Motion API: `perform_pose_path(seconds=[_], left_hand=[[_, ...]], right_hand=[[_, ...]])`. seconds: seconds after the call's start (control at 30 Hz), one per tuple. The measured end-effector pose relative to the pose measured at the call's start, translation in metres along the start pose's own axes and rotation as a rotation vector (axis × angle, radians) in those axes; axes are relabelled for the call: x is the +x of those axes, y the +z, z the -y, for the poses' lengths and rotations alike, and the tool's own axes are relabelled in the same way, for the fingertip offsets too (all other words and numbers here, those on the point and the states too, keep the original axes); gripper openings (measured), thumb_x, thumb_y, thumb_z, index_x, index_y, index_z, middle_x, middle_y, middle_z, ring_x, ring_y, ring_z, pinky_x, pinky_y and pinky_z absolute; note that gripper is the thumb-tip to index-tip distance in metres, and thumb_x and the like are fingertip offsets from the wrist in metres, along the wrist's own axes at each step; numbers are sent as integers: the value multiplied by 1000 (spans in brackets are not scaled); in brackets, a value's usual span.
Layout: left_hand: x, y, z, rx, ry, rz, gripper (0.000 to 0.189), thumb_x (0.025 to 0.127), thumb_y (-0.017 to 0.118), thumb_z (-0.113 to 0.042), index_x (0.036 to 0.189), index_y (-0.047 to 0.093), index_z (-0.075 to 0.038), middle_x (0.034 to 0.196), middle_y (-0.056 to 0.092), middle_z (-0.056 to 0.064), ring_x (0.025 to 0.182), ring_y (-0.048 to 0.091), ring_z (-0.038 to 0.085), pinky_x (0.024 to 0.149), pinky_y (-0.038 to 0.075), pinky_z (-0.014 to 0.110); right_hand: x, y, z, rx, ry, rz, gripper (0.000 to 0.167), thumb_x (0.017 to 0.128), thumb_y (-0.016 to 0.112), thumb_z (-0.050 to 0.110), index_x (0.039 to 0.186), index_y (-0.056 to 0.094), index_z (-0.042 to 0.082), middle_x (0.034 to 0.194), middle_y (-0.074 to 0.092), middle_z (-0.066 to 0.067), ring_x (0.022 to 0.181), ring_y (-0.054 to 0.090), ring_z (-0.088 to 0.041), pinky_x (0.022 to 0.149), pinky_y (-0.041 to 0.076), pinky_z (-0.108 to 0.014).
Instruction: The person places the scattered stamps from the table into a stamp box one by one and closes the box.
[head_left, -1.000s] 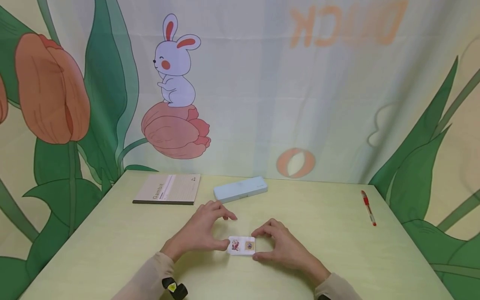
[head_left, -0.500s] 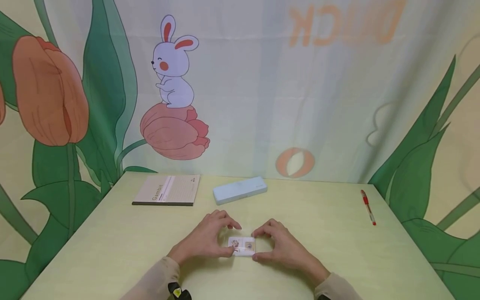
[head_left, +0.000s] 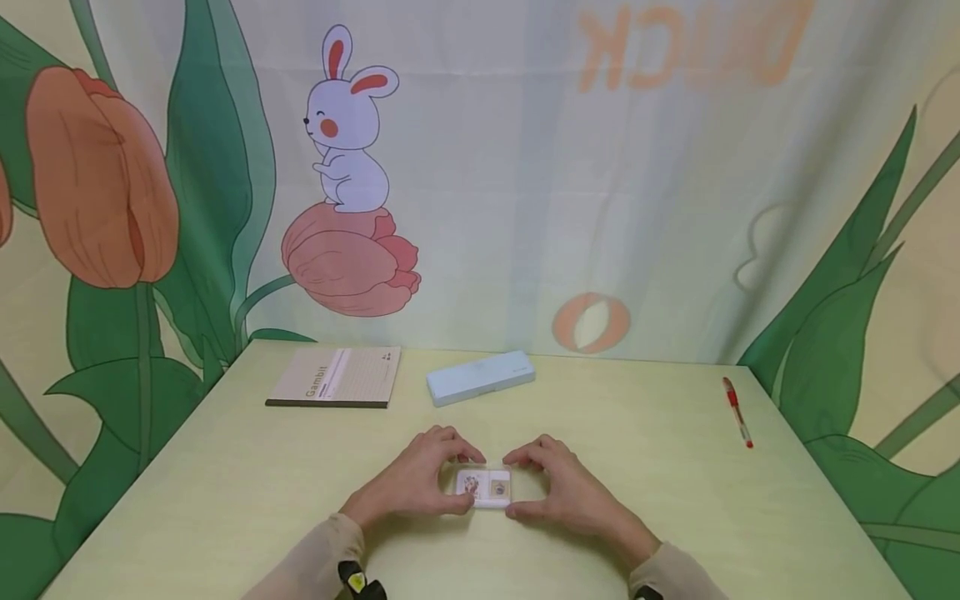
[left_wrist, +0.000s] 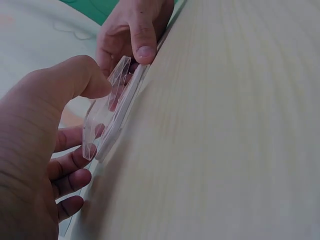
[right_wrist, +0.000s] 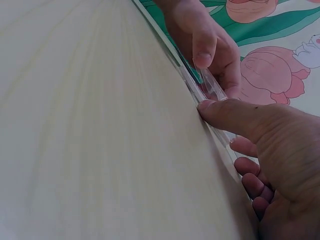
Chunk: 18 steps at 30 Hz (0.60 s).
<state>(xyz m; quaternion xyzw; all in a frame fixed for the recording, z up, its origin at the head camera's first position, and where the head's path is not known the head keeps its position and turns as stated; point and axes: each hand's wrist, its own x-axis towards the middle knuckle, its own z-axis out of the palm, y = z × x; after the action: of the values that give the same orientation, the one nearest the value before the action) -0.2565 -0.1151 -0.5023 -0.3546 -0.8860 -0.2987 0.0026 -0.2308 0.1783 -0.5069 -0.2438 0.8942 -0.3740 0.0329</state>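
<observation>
A small flat white case [head_left: 492, 502] with two little pictures on its face lies near the table's front, between both hands. Over it sits a clear plastic cover [left_wrist: 90, 127], tilted slightly away from the white part in the left wrist view. My left hand [head_left: 416, 479] pinches the cover between thumb and fingers at its left side. With thumb and fingers at the opposite edges, my right hand [head_left: 566, 492] holds the right end of the white case. Its thumb [right_wrist: 215, 111] presses on the near edge in the right wrist view.
On the table [head_left: 637, 433], a notebook [head_left: 337, 377] lies at the back left. A light blue pencil case [head_left: 480, 377] rests beside it, beyond the hands. A red pen [head_left: 737, 412] lies far right. A printed curtain [head_left: 480, 167] hangs behind the table.
My left hand has moved right and slightly nearer, bringing the clear cover over the white case. My right hand has stayed in place on the case.
</observation>
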Motion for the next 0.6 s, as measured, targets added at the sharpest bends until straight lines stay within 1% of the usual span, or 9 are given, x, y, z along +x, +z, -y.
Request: perform_pose_path(seconds=[0.2,0.3,0.47,0.6], left_hand=[[1,2,0,11,1,-2,47,85,85,-39,128,79,-22,112,66,-10,111,55,12,100,41,42],[1,3,1,18,-6,-1,47,85,85,-42,128,79,-23,113,66,-10,112,54,11,100,42,42],[-2,4,2,29,-20,12,51,84,87,-45,130,79,-24,118,66,-10,113,54,11,102,43,43],[-2,4,2,25,-17,17,54,81,89,-44,131,79,-24,120,66,-10,116,54,12,105,43,45]], right_hand=[[-1,-1,0,-13,-3,-9,57,83,99,45,132,74,27,120,59,6,117,53,-17,104,45,-45],[-1,-1,-1,-11,5,-8,57,83,100,45,131,75,28,121,59,7,116,52,-17,103,45,-43],[-1,0,-1,3,17,3,58,84,98,46,132,76,26,121,59,6,116,52,-17,104,44,-45],[-1,0,-1,2,13,-1,57,84,98,47,132,76,24,120,60,6,116,52,-17,105,44,-46]])
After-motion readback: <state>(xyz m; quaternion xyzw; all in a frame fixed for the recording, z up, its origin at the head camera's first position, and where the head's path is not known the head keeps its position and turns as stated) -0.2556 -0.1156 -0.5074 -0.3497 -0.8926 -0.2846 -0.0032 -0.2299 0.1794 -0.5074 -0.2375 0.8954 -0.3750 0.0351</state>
